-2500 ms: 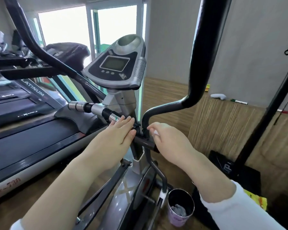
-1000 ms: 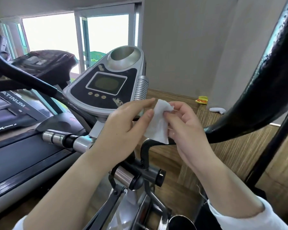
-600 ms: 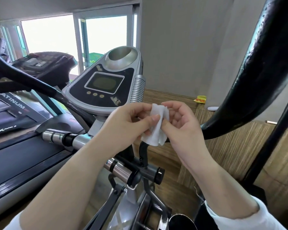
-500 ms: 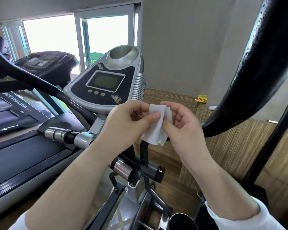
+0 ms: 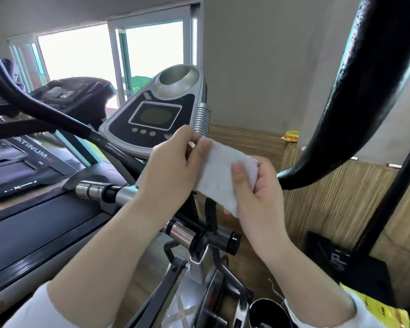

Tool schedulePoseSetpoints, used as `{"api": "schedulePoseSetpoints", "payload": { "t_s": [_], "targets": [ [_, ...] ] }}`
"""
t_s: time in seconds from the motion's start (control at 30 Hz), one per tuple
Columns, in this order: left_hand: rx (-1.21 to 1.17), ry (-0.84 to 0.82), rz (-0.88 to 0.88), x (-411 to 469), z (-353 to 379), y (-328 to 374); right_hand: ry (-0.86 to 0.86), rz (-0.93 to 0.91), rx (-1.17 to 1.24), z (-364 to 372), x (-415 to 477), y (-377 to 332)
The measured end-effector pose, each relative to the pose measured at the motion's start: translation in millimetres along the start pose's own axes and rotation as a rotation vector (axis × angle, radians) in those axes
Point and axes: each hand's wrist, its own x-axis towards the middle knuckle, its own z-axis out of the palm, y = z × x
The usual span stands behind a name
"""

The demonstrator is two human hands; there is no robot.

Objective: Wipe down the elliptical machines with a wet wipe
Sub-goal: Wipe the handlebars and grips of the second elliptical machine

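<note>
I see both hands up just below & in front of the elliptical's console [image 5: 152,114]. L hand [image 5: 173,171] pinches the wet wipe [image 5: 225,174] at its upper-left corner, thumb & forefinger closed on it. R hand [image 5: 258,200] grips the lower-right part, thumb on top, other fingers curled behind. Wipe is white, spread out betw. the two hands in mid-air, touching no part of the machine. Black handlebar [image 5: 355,102] curves right of the console, chrome crossbar [image 5: 199,235] sits below it, treadmill [image 5: 21,162] is left of it. Dark cup [image 5: 268,311] is far below the console; contents: can't tell.
</note>
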Motion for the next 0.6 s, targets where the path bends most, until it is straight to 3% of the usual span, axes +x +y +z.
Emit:
{"api": "schedulePoseSetpoints", "payload": {
  "t_s": [0.13, 0.3, 0.43, 0.6],
  "targets": [
    [0.022, -0.154, 0.192, 23.8, 1.9, 6.1, 0.087, 0.075, -0.011, -9.5, -7.1, 11.2],
    [0.339, -0.478, 0.400, 72.1, 29.3, 23.4, 0.171, 0.235, 0.044, -21.1, -14.8, 34.6],
    [0.300, -0.599, 0.348, 87.4, 78.3, 27.4, 0.288, 0.333, -0.025, -36.8, -7.3, 54.5],
    [0.202, -0.664, 0.157, 79.6, 128.7, 25.3, 0.366, 0.386, -0.102, -53.2, 2.5, 73.9]
  ]
}}
